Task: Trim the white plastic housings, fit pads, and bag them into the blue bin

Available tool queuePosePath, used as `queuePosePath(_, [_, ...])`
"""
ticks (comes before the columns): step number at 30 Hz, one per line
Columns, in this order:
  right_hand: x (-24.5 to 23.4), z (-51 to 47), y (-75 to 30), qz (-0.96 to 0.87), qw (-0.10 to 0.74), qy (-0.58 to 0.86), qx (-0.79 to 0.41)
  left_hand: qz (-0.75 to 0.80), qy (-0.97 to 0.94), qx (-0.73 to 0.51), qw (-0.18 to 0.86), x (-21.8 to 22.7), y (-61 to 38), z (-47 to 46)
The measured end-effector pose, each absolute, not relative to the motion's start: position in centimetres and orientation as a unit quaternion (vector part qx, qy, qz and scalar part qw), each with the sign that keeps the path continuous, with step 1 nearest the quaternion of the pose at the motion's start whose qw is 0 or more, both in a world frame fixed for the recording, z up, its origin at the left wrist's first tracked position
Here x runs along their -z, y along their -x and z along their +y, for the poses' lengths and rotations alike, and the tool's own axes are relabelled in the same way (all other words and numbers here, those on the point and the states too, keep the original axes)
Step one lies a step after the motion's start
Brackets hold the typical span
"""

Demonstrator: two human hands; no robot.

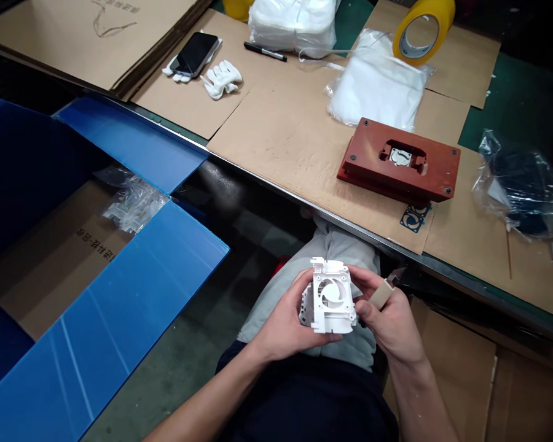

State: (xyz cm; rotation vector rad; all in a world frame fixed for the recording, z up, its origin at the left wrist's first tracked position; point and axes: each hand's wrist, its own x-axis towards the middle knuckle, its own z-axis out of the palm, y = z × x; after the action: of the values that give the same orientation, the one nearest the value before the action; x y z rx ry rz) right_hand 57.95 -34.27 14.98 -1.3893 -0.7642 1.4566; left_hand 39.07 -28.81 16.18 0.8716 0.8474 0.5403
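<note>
My left hand (pixel 283 326) is closed around a white plastic housing (pixel 334 294), held above my lap. A round opening with a curved fan-like shape faces up on the housing. On its right side is my right hand (pixel 389 322), whose fingers reach the housing's edge. Tucked in that hand is a beige-handled tool (pixel 381 295) with a thin, blade-like metal end pointing away from me; its exact kind is unclear. On the table ahead, a reddish-brown block fixture (pixel 368 144) has a small white part (pixel 400 157) in its recess.
A blue bin (pixel 166 270) at left holds bagged parts (pixel 136 202). The cardboard-covered table (pixel 276 138) carries a phone (pixel 196 52), white gloves (pixel 222 80), a marker (pixel 265 51), bagged white material (pixel 378 80), yellow tape (pixel 435 46), dark fan-patterned pieces (pixel 412 219) and a clear bag (pixel 529 190).
</note>
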Motion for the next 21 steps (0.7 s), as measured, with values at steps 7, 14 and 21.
queuePosePath(7, [-14.6,-34.5,-58.1,-0.321,0.487,0.555,-0.593,0.402,-0.421,-0.232,0.779,-16.0,-39.1,-29.1])
queuePosePath(14, [-15.3,-33.7,-58.5,-0.269,0.529,0.627,-0.505,0.448,0.056,-0.36,0.817,-15.0,-39.8,-27.9])
queuePosePath(21, [-14.7,-34.8,-59.2,-0.215,0.552,0.653,-0.471,0.415,0.221,-0.383,0.795,-14.8,-39.8,-26.1])
